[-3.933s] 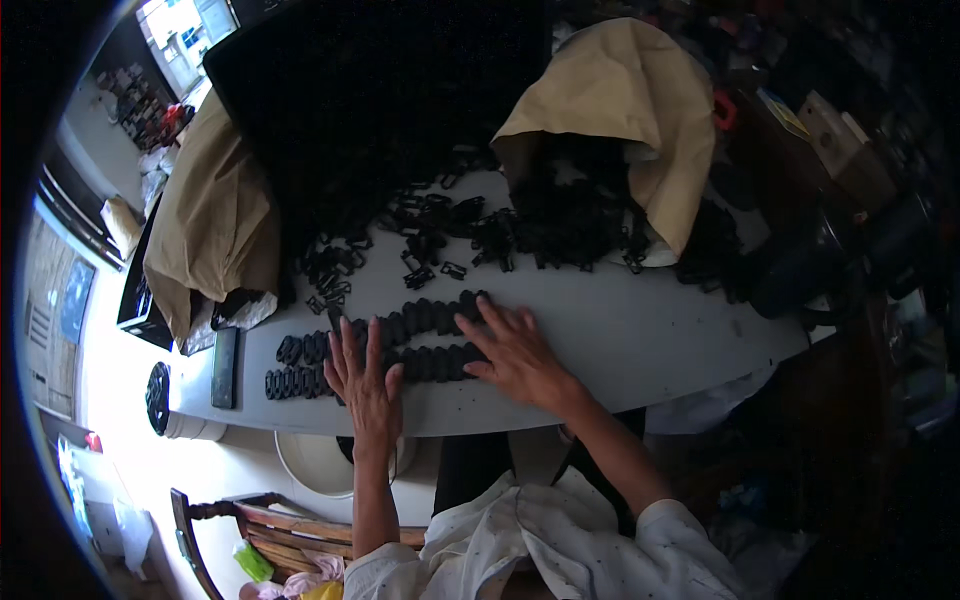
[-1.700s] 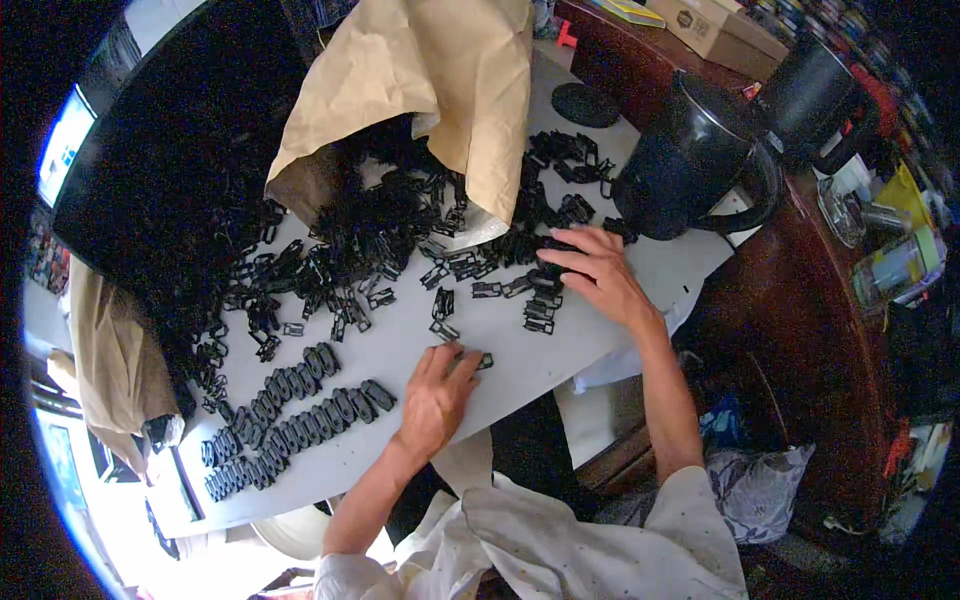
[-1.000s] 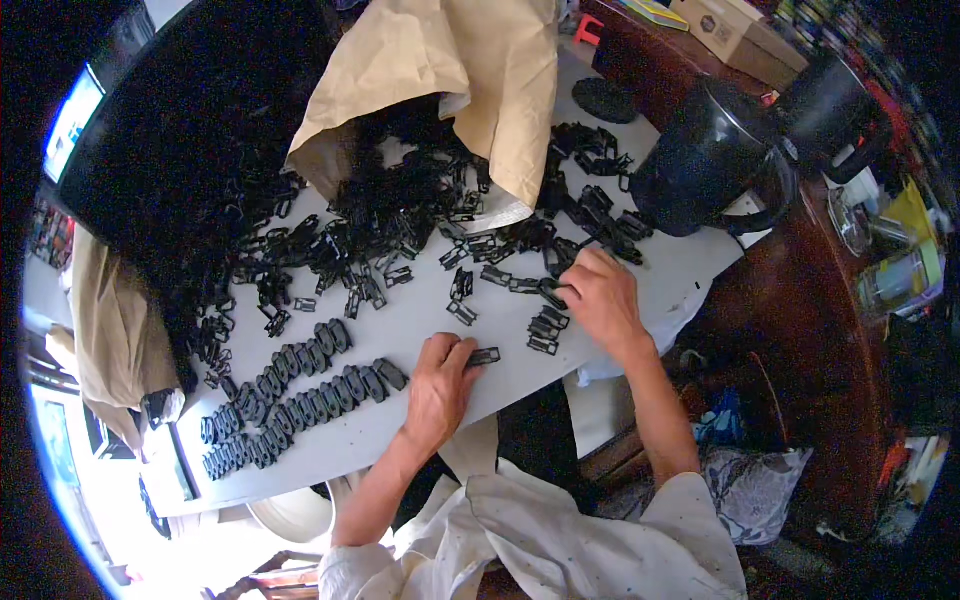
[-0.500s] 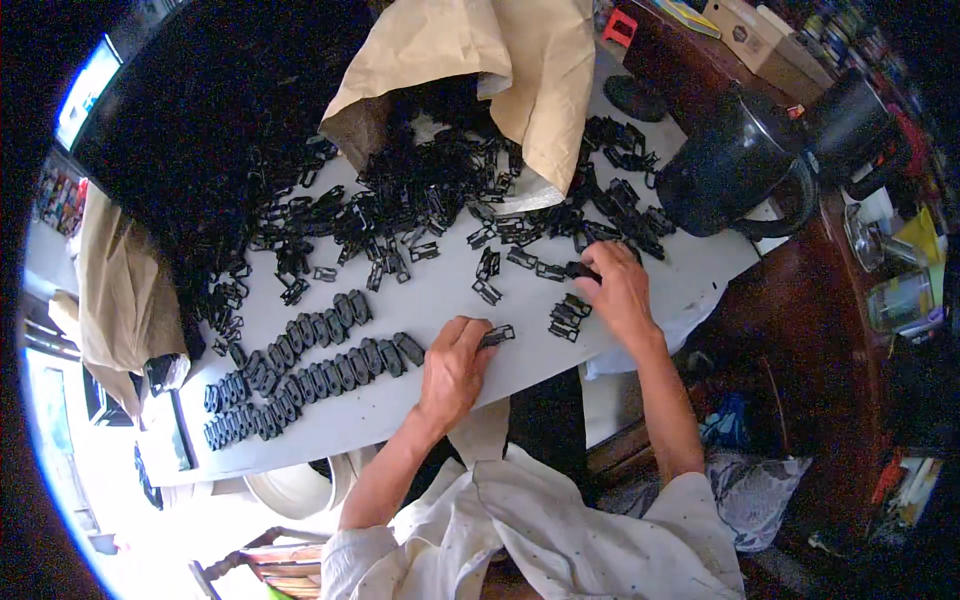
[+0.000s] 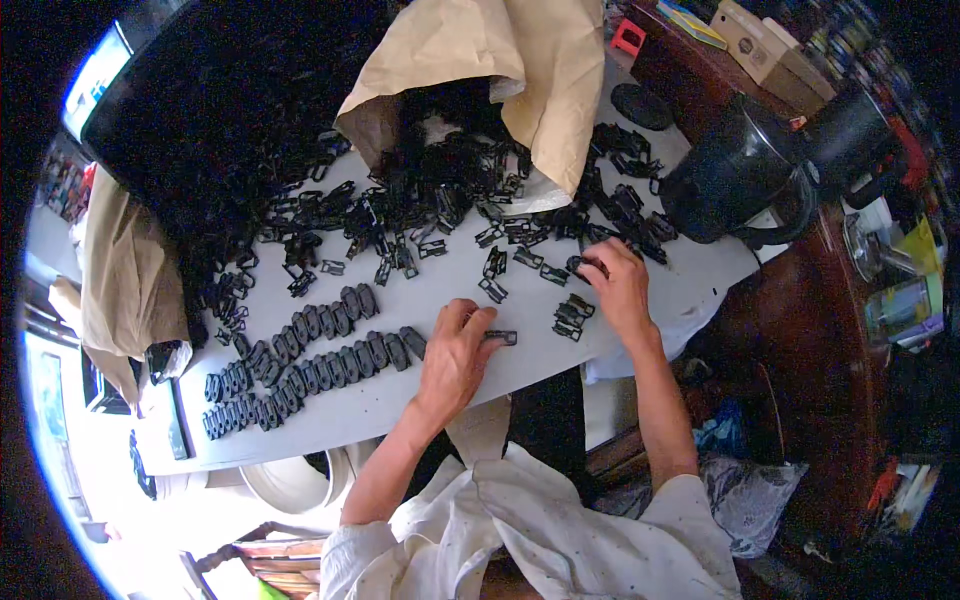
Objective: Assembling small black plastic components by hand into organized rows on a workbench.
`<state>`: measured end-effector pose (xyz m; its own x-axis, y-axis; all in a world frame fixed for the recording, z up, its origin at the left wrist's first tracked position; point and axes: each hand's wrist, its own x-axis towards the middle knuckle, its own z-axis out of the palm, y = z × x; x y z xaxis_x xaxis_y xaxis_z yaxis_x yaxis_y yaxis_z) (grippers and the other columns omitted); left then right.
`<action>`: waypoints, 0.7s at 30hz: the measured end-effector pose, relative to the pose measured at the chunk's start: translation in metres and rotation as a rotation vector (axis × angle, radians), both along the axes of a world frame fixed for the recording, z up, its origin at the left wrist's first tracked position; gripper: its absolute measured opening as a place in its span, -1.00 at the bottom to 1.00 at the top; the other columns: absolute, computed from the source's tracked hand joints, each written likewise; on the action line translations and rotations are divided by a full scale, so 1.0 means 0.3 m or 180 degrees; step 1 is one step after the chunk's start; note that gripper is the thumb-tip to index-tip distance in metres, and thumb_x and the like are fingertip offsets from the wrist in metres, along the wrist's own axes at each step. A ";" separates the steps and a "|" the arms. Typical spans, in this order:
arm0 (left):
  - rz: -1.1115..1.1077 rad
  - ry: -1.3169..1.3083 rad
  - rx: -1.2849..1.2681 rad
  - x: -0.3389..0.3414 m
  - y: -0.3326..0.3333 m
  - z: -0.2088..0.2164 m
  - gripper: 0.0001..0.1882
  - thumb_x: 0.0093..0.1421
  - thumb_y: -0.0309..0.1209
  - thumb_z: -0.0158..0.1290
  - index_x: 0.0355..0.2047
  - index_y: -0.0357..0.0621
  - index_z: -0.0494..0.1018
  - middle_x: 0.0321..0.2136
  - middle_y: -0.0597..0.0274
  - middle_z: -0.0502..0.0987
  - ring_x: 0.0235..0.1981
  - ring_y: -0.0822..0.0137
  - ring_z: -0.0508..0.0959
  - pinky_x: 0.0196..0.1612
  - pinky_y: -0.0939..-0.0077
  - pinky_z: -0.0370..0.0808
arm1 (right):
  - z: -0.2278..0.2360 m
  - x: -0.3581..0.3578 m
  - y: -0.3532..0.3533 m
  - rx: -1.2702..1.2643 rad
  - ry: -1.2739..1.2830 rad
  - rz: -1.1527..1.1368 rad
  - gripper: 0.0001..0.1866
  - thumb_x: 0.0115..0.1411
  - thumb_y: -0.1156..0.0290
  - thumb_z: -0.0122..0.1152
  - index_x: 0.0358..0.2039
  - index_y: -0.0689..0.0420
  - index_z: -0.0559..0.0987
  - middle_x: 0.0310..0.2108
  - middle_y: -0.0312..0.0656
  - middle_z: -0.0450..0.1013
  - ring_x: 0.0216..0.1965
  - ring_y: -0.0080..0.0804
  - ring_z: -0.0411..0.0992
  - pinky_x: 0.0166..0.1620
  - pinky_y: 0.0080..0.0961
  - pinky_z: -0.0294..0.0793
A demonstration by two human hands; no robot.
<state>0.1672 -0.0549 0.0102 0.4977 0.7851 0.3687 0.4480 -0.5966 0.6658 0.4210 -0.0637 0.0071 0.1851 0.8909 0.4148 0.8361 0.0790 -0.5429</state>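
Note:
My left hand [image 5: 458, 355] is closed at the table's near side. A small black plastic frame [image 5: 500, 338] sticks out to the right from its thumb and fingertips. My right hand [image 5: 620, 290] is bent into a pinch farther right, with a small dark piece [image 5: 577, 265] at its fingertips, partly covered by them. Just left of that hand lie loose black frames [image 5: 527, 258]. Between the hands sits a small stack of similar frames [image 5: 572, 316]. Two long rows of black oblong parts [image 5: 345, 366] stand side by side to the left of my left hand.
A large heap of black parts [image 5: 440, 190] spills from an open brown paper bag [image 5: 440, 50] across the white table [image 5: 420, 290]. Another paper bag [image 5: 130, 270] stands at the left. A black jug-like container [image 5: 735, 165] and a black disc [image 5: 641, 106] are at the right.
The frame at my left hand has turned from slanted to nearly level, and the left fingers have lifted a little. My right hand stays in almost the same place. The view has shifted slightly.

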 end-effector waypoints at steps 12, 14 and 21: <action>-0.0120 -0.1097 -0.0403 0.160 0.035 0.014 -0.73 0.06 -0.67 0.04 -0.19 -0.28 0.40 -0.29 0.04 0.47 -0.35 0.10 0.52 -0.31 0.38 0.47 | 0.076 -0.088 -0.033 -0.0013 0.0424 0.0290 -0.77 0.00 0.65 0.15 -0.27 0.22 0.53 -0.30 -0.02 0.51 -0.27 -0.05 0.48 -0.20 -0.35 0.44; -0.0585 -0.1509 -0.1761 0.175 0.031 0.046 -0.79 0.12 -0.61 0.06 -0.22 -0.27 0.38 -0.37 0.14 0.50 -0.40 0.32 0.54 -0.37 0.44 0.48 | 0.097 -0.138 -0.066 -0.0514 0.0415 0.0464 -0.78 0.01 0.63 0.15 -0.26 0.22 0.53 -0.31 -0.02 0.51 -0.28 -0.05 0.49 -0.22 -0.35 0.45; -0.0453 -0.1920 -0.2637 0.128 0.034 -0.015 -0.87 0.16 -0.58 0.07 -0.29 -0.27 0.38 -0.46 0.23 0.50 -0.45 0.48 0.51 -0.43 0.54 0.49 | 0.101 -0.215 -0.099 -0.0042 0.0073 0.0968 -0.76 0.07 0.56 0.20 -0.20 0.22 0.51 -0.31 -0.05 0.49 -0.30 -0.09 0.48 -0.26 -0.26 0.45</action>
